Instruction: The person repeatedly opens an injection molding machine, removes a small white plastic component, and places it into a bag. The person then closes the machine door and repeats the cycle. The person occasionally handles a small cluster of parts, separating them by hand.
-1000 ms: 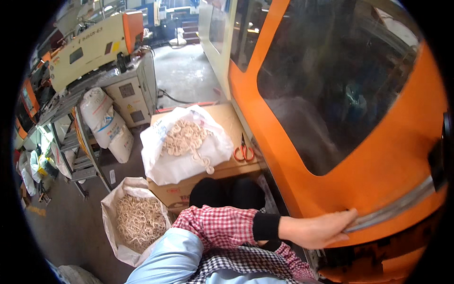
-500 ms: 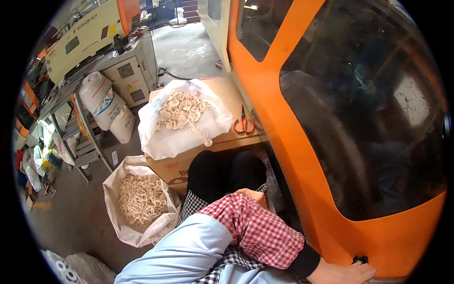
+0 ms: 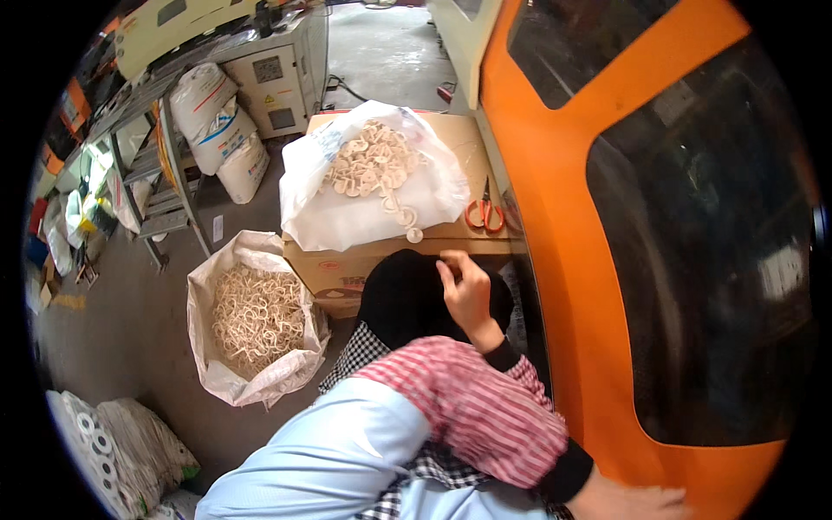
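My left hand (image 3: 468, 290) is raised in front of my dark lap, just below the front edge of a cardboard box (image 3: 451, 247). Its fingers are loosely curled and I see nothing in them. My right hand (image 3: 637, 503) lies flat on the lower edge of the big orange machine door (image 3: 563, 260) at the bottom right, partly cut off by the picture's rim. On the box lies an open white bag of pale plastic rings (image 3: 373, 165); a few rings (image 3: 412, 227) have spilled by its edge. Orange-handled scissors (image 3: 484, 212) lie beside the bag.
A second white sack of pale rings (image 3: 256, 316) stands on the floor to my left. Filled white sacks (image 3: 217, 121), a metal rack (image 3: 152, 186) and a cream cabinet (image 3: 282, 74) stand further back. Rolls and bags (image 3: 113, 451) lie at lower left.
My right hand slid down the orange door from its handle to the bottom edge. My left hand came up in front of the box. The view tilted lower.
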A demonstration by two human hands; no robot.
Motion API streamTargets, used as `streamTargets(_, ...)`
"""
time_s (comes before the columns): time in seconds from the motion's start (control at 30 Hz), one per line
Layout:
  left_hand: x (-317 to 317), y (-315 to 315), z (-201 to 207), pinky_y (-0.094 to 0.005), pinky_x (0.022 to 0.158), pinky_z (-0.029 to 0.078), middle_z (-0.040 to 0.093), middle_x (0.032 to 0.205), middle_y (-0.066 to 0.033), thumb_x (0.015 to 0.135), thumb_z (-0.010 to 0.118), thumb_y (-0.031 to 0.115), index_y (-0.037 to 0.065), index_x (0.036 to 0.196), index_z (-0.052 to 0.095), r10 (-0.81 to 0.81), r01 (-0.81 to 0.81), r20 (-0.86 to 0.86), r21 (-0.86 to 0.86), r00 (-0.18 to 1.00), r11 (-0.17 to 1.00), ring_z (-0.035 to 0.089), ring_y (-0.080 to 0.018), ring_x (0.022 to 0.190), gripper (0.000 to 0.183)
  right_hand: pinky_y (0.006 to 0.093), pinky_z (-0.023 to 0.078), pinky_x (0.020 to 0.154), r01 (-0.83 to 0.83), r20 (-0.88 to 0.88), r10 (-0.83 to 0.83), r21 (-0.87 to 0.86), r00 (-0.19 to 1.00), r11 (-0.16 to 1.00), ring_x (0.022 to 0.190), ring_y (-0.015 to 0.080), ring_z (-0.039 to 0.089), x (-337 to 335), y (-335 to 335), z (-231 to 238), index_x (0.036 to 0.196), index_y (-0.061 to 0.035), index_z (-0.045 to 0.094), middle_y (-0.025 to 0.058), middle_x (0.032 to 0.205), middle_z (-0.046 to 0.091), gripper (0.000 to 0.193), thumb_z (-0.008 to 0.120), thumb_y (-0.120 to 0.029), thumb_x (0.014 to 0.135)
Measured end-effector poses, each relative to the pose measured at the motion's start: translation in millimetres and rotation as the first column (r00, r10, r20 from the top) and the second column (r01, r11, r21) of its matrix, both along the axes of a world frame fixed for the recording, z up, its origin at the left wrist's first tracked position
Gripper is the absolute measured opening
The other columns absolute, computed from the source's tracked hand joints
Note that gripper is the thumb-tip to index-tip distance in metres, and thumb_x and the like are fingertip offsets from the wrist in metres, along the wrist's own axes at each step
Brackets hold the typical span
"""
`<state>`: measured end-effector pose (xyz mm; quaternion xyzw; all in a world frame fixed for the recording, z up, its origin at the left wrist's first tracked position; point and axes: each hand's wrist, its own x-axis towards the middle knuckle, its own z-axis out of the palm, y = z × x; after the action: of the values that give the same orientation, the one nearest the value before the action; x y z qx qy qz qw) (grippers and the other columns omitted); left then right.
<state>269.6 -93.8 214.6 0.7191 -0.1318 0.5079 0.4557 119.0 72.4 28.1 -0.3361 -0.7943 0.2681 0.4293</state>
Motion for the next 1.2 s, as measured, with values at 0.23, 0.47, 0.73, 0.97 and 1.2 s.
streamTargets(0.23, -212.8, 80.2, -94.0, -0.0295, 0.074, 0.049, 0.061, 0.092, -0.0133, 0.087, 0.056, 0.007, -0.002, 0.102, 0.058, 0.593, -0.699, -0.375, -0.307, 0.713, 0.646, 0.061, -0.0234, 0.085, 0.017, 0.0423, 0.047, 0.073, -0.067, 0.289, 0.062, 0.009, 0.955, 0.998, 0.084, 0.0361, 0.059, -109.4, 98.4, -49.3, 0.107, -0.0017, 0.057, 0.0186, 0.096, 0.061, 0.030, 0.061, -0.019, 0.082)
streamTargets(0.47, -294.5, 12.0, -197.0, -0.0214, 0.066, 0.047, 0.061, 0.080, -0.0020, 0.096, 0.046, 0.019, 0.000, 0.098, 0.061, 0.460, -0.656, -0.590, -0.755, 0.664, -0.022, 0.056, -0.0071, 0.071, 0.024, 0.0367, 0.047, 0.067, -0.041, 0.075, 0.045, -0.052, 0.996, 0.998, 0.073, 0.0305, 0.061, -144.0, 138.7, -65.3, 0.092, 0.0003, 0.061, 0.0164, 0.077, 0.062, 0.017, 0.056, -0.015, 0.086)
streamTargets(0.73, -328.0, 41.2, -180.9, -0.0174, 0.055, 0.042, 0.060, 0.083, -0.0029, 0.096, 0.044, 0.015, -0.001, 0.118, 0.051, 0.611, -0.446, -0.373, -0.894, 0.698, -0.037, 0.052, -0.0051, 0.062, 0.028, 0.0274, 0.051, 0.071, -0.741, -0.759, -0.135, -0.651, 0.636, 0.166, 0.076, 0.0168, 0.062, -69.6, 32.8, -15.4, 0.100, 0.0034, 0.057, 0.0108, 0.087, 0.064, 0.022, 0.050, -0.016, 0.094)
streamTargets(0.97, -330.4, 33.0, -171.2, -0.0193, 0.050, 0.044, 0.063, 0.077, -0.0056, 0.087, 0.060, 0.011, -0.002, 0.098, 0.060, 0.695, -0.417, -0.395, -0.897, 0.601, -0.149, 0.057, -0.0077, 0.058, 0.016, 0.0321, 0.048, 0.084, -0.729, -0.729, 0.103, -0.644, 0.677, 0.232, 0.099, 0.0212, 0.057, -57.5, -12.7, -11.7, 0.112, 0.0038, 0.055, 0.0137, 0.108, 0.058, 0.031, 0.049, -0.022, 0.094)
streamTargets(1.2, -314.1, 11.0, -166.7, -0.0197, 0.053, 0.046, 0.063, 0.078, -0.0045, 0.088, 0.059, 0.009, -0.002, 0.098, 0.060, 0.778, -0.605, -0.534, -0.753, 0.331, -0.259, 0.059, -0.0082, 0.061, 0.015, 0.0274, 0.047, 0.070, -0.694, -0.160, 0.713, -0.449, 0.683, 0.563, 0.078, 0.0199, 0.060, -24.9, -34.7, 1.5, 0.095, 0.0035, 0.058, 0.0108, 0.088, 0.059, 0.020, 0.060, -0.014, 0.086)
